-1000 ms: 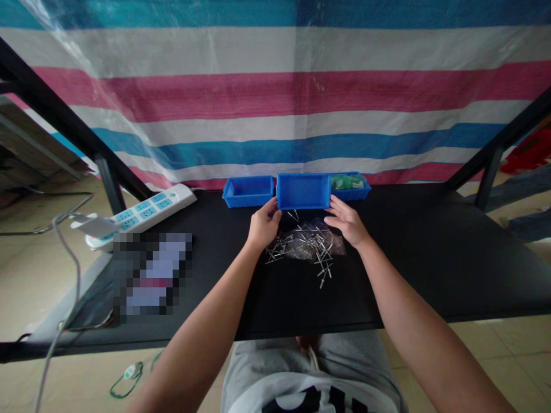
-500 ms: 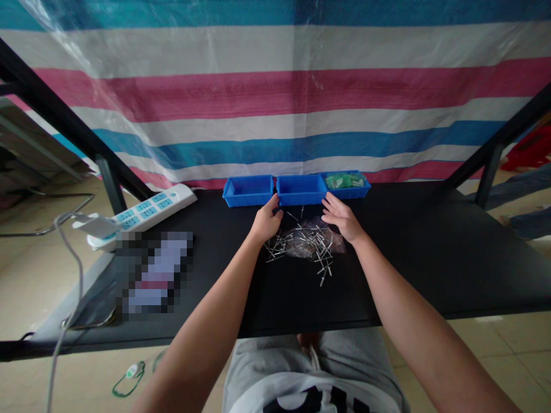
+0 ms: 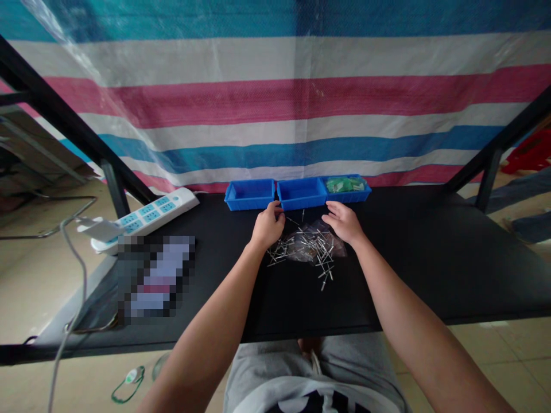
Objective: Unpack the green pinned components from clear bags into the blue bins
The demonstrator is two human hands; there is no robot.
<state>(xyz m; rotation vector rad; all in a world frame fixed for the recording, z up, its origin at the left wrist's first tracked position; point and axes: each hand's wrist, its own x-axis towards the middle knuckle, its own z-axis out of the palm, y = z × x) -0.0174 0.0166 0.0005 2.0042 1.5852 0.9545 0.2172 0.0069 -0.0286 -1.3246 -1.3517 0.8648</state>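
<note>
Pulled back a little toward the body, the left hand point(image 3: 267, 228) sits curled, its fingertips just at the front corner of the middle bin point(image 3: 301, 194); whether they pinch anything tiny is hard to make out. The right hand point(image 3: 343, 222) lies palm down, fingers loosely spread, just short of that bin. Between the hands, rivets point(image 3: 316, 250) lie scattered, thin metal shanks crossing over a crumpled clear bag point(image 3: 333, 246) (its edges barely show). Past the fingertips, the ribbed plastic left bin point(image 3: 249, 195) and right bin point(image 3: 348, 190) flank the middle one; green pieces point(image 3: 343, 184) in the right bin are too small to identify. Farther left, on the black table point(image 3: 430, 269), lie a white power strip point(image 3: 146, 219) and a pixelated patch point(image 3: 157, 276).
</note>
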